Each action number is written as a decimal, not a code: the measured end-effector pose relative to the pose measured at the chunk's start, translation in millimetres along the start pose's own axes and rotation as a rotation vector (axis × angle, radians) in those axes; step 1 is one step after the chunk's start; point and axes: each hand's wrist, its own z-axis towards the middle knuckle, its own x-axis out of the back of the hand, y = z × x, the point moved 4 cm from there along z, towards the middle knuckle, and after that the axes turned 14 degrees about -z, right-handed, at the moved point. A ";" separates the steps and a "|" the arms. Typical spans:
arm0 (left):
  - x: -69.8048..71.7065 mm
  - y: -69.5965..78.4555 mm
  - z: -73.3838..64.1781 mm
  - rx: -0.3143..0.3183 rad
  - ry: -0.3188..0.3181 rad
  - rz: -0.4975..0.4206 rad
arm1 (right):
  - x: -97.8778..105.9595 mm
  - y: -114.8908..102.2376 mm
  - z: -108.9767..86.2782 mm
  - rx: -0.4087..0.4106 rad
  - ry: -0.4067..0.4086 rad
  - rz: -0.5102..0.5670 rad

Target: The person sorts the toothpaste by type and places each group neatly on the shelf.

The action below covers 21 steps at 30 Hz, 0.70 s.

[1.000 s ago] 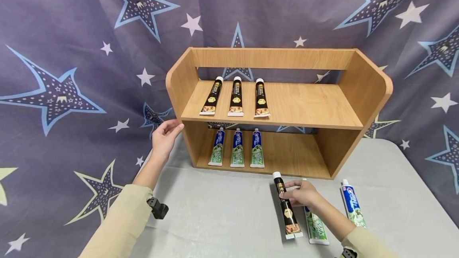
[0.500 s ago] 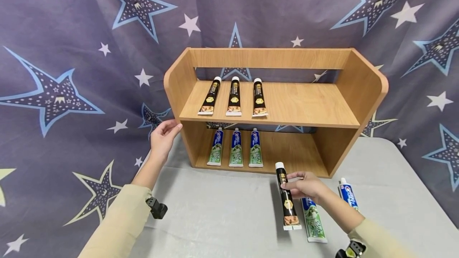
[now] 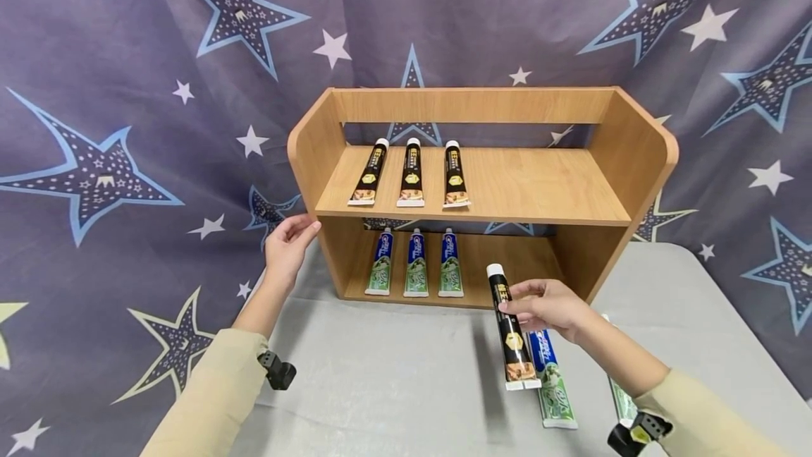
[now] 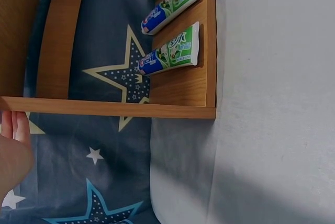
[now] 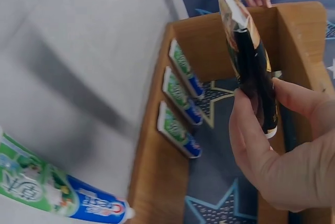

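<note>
My right hand (image 3: 550,309) pinches a black toothpaste tube (image 3: 512,337) between thumb and fingers, white cap up, in front of the shelf's lower level. The right wrist view shows the same black tube (image 5: 251,62) edge-on in the grip. Beneath it, a blue-green toothpaste tube (image 3: 553,379) lies on the table, partly covered. My left hand (image 3: 287,251) touches the outer left side of the wooden shelf (image 3: 526,182); its fingertips (image 4: 21,124) rest against that panel in the left wrist view.
Three black toothpaste tubes (image 3: 411,173) lie in a row on the upper shelf level. Below them lie three blue-green tubes (image 3: 416,265). Another blue-green tube (image 3: 623,400) on the grey table (image 3: 380,379) is mostly hidden by my right forearm. A star-patterned curtain (image 3: 152,41) hangs behind.
My right hand has raised the black tube off the table and toward the shelf. My left hand stays against the shelf's side. The view has shifted slightly.
</note>
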 end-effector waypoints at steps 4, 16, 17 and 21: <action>-0.3 0.5 0.0 0.007 0.007 0.003 | 6.5 -9.6 -4.1 0.028 0.000 0.011; -0.8 0.6 -1.1 0.000 0.018 -0.001 | 25.9 -37.9 -16.5 0.084 0.013 0.054; -0.8 0.6 -1.1 0.000 0.019 -0.002 | 27.6 -40.8 -16.9 0.088 0.017 0.051; -0.9 0.7 -0.7 0.001 0.019 -0.002 | 34.7 -52.2 -18.9 0.102 0.026 0.037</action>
